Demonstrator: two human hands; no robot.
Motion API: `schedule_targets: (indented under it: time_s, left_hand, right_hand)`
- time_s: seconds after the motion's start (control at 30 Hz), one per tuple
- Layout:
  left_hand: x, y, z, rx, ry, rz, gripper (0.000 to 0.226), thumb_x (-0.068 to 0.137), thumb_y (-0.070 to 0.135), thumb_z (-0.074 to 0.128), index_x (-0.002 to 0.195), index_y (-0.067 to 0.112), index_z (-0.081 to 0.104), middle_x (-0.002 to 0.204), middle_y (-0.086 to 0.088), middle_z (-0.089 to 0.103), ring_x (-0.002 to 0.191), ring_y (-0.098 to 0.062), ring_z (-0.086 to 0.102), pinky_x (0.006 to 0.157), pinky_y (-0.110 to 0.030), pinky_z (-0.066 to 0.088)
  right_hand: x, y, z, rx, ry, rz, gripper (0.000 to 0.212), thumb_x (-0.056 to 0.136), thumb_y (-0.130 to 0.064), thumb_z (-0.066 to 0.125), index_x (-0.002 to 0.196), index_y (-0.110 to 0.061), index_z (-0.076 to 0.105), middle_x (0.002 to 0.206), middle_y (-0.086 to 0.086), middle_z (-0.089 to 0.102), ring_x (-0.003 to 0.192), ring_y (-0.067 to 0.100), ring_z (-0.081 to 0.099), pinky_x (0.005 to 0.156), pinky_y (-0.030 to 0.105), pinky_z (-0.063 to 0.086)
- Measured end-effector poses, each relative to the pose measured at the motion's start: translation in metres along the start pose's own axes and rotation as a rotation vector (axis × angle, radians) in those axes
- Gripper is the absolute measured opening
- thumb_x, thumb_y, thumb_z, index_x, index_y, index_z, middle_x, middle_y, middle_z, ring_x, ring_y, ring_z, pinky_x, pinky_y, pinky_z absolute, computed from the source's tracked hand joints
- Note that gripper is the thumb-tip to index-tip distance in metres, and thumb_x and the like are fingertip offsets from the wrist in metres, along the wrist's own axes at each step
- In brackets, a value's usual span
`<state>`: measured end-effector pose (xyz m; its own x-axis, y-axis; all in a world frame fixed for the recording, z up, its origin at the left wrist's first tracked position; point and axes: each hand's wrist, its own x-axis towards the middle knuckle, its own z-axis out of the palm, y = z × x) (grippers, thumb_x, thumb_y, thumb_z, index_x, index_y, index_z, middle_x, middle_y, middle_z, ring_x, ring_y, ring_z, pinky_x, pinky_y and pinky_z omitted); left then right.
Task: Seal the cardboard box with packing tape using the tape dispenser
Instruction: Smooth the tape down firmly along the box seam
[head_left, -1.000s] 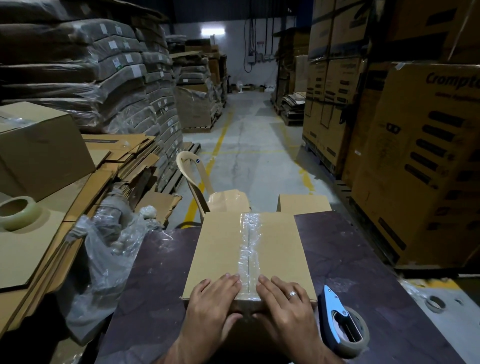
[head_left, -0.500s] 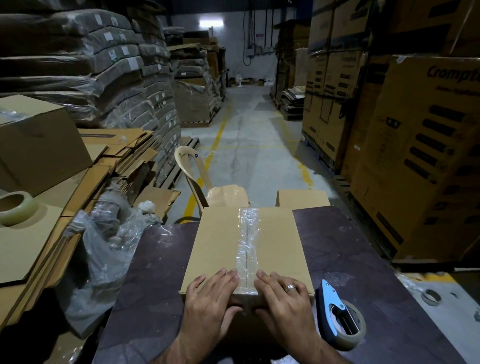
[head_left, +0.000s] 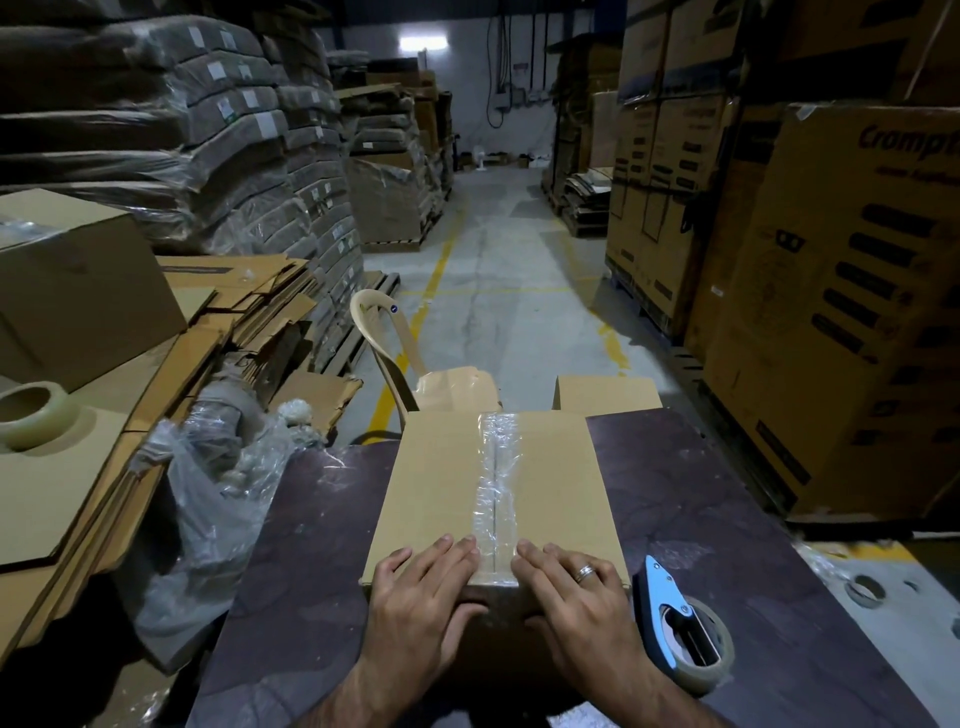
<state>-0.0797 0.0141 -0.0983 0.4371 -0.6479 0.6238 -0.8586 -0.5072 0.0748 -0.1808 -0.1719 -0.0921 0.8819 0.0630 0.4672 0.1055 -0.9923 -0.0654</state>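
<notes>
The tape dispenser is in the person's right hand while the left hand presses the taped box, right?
Not quite. The head view shows the tape dispenser lying on the table, beside the right hand. Both hands, left hand too, press the box.

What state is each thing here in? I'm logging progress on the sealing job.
cardboard box: flaps closed, upright on the table.
tape strip: wrinkled, laid along the top centre seam.
tape dispenser: put down on the table, right of the box, unheld.
left hand: flat, pressing the box's near edge.
right hand: flat, pressing beside the tape.
spare tape roll: lying on flat cardboard, far left.
</notes>
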Motion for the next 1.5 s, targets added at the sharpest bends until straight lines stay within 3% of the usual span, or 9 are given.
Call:
schedule_targets:
  time_s: [0.43, 0.57, 0.7, 0.8, 0.87, 1.03, 1.13, 1.27, 1.5]
  left_hand:
    - [-0.012, -0.010, -0.014, -0.012, -0.117, 0.020, 0.047, 0.082, 0.031, 0.058, 0.129, 0.025, 0.055, 0.134, 0.009, 0.059, 0.128, -0.008, 0.049, 0.100, -0.041, 0.036]
    - [-0.022, -0.008, -0.022, -0.033, -0.050, -0.189, 0.045, 0.083, 0.036, 0.053, 0.128, 0.028, 0.056, 0.134, 0.010, 0.058, 0.129, -0.010, 0.045, 0.103, -0.050, 0.033]
    - [-0.029, -0.005, -0.019, -0.187, 0.015, -0.400, 0.061, 0.071, 0.011, 0.083, 0.127, 0.020, 0.060, 0.146, -0.003, 0.043, 0.135, -0.025, 0.037, 0.108, -0.041, 0.037]
    - [-0.026, 0.004, -0.022, -0.285, 0.043, -0.620, 0.066, 0.070, 0.010, 0.084, 0.130, 0.020, 0.059, 0.158, -0.006, 0.022, 0.130, -0.038, 0.046, 0.096, -0.051, 0.050]
    - [-0.024, 0.010, -0.025, -0.347, 0.095, -0.715, 0.065, 0.073, 0.013, 0.082, 0.133, 0.021, 0.057, 0.160, -0.002, 0.016, 0.129, -0.033, 0.048, 0.096, -0.047, 0.052]
    - [-0.022, 0.019, -0.033, -0.431, 0.186, -0.817, 0.061, 0.072, 0.011, 0.083, 0.128, 0.024, 0.060, 0.143, -0.003, 0.051, 0.127, -0.007, 0.044, 0.106, -0.030, 0.039]
    - [-0.025, 0.023, -0.035, -0.420, 0.201, -0.836, 0.056, 0.072, 0.009, 0.083, 0.123, 0.019, 0.065, 0.139, -0.004, 0.055, 0.123, -0.008, 0.048, 0.103, -0.039, 0.047]
    - [-0.031, 0.025, -0.039, -0.369, 0.237, -0.844, 0.053, 0.068, 0.005, 0.084, 0.117, 0.017, 0.069, 0.134, -0.007, 0.059, 0.120, -0.011, 0.052, 0.098, -0.021, 0.040]
    - [-0.032, 0.024, -0.046, -0.382, 0.189, -0.851, 0.052, 0.070, 0.008, 0.084, 0.119, 0.017, 0.068, 0.136, -0.005, 0.058, 0.123, -0.012, 0.052, 0.101, -0.023, 0.038]
  right_hand:
    - [-0.011, 0.011, -0.005, 0.011, 0.081, 0.032, 0.066, 0.056, -0.037, 0.079, 0.117, -0.023, 0.057, 0.125, -0.005, 0.064, 0.105, 0.018, 0.064, 0.084, 0.034, 0.032]
    - [-0.020, 0.019, -0.007, 0.069, 0.117, 0.162, 0.063, 0.061, -0.041, 0.079, 0.117, -0.026, 0.056, 0.128, -0.006, 0.061, 0.113, 0.019, 0.057, 0.089, 0.041, 0.035]
    - [-0.025, 0.022, -0.008, 0.227, 0.170, 0.292, 0.061, 0.062, -0.034, 0.086, 0.115, -0.019, 0.061, 0.131, 0.006, 0.056, 0.116, 0.024, 0.048, 0.094, 0.038, 0.046]
    - [-0.026, 0.021, -0.006, 0.337, 0.223, 0.437, 0.063, 0.057, -0.030, 0.090, 0.114, -0.020, 0.064, 0.133, 0.014, 0.050, 0.117, 0.030, 0.047, 0.095, 0.042, 0.044]
    - [-0.026, 0.021, -0.006, 0.407, 0.250, 0.518, 0.064, 0.057, -0.030, 0.090, 0.116, -0.020, 0.065, 0.128, 0.013, 0.052, 0.112, 0.028, 0.051, 0.094, 0.042, 0.048]
    - [-0.029, 0.024, -0.010, 0.456, 0.235, 0.550, 0.065, 0.059, -0.031, 0.088, 0.119, -0.022, 0.064, 0.116, 0.006, 0.056, 0.106, 0.021, 0.055, 0.089, 0.030, 0.046]
    - [-0.029, 0.025, -0.012, 0.468, 0.228, 0.547, 0.065, 0.059, -0.032, 0.088, 0.119, -0.022, 0.064, 0.113, 0.004, 0.056, 0.103, 0.020, 0.056, 0.089, 0.032, 0.050]
    - [-0.028, 0.023, -0.014, 0.473, 0.226, 0.530, 0.066, 0.058, -0.035, 0.088, 0.118, -0.023, 0.065, 0.110, 0.002, 0.057, 0.099, 0.018, 0.057, 0.085, 0.031, 0.051]
    - [-0.029, 0.026, -0.015, 0.478, 0.206, 0.481, 0.065, 0.061, -0.036, 0.087, 0.120, -0.024, 0.063, 0.110, 0.002, 0.056, 0.102, 0.018, 0.057, 0.086, 0.028, 0.047]
